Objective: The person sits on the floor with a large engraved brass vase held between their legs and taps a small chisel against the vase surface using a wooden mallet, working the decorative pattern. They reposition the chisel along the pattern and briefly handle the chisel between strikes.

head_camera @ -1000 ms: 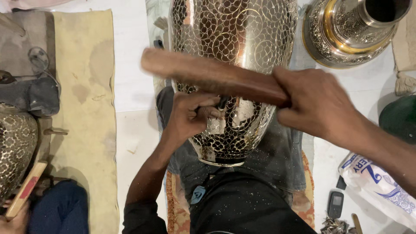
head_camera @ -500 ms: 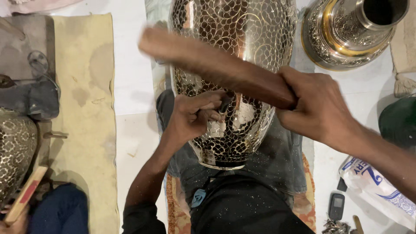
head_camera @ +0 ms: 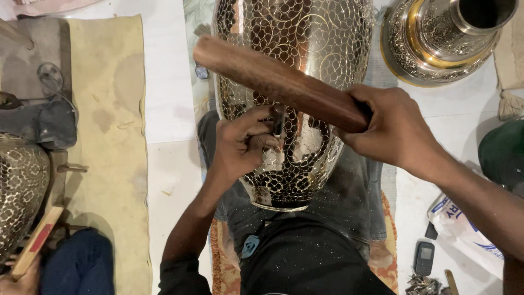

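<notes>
While the left hand (head_camera: 243,146) pinches a small chisel (head_camera: 278,121) upright against the engraved metal vase (head_camera: 305,49), the right hand (head_camera: 390,128), fingers wrapped tight, raises a wooden mallet (head_camera: 273,82) above it.

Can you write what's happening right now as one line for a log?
left hand: pinches small chisel against patterned metal vase | right hand: grips wooden stick above chisel | vase: lying across lap
</notes>
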`<action>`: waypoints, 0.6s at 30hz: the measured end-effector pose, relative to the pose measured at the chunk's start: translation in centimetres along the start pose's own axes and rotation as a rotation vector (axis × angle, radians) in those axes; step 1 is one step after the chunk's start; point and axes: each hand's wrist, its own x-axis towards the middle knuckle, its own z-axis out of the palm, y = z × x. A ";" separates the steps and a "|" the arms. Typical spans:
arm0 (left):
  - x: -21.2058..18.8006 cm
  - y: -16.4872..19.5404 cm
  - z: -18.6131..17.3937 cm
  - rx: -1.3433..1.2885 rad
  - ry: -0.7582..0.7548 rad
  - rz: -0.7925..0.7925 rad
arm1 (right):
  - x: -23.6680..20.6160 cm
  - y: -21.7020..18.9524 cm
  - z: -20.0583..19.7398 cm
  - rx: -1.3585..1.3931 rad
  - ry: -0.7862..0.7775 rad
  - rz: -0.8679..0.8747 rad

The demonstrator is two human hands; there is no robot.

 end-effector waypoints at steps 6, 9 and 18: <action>0.3 0.4 0.3 -0.037 0.017 -0.004 | 1.1 -0.7 -2.1 -0.346 -0.230 0.086; 0.1 0.3 0.2 -0.027 0.017 -0.010 | 1.5 -1.1 -2.6 -0.195 -0.115 -0.052; 0.1 -0.2 -0.5 -0.053 -0.001 -0.006 | 1.3 -2.5 -2.1 -0.057 -0.089 -0.049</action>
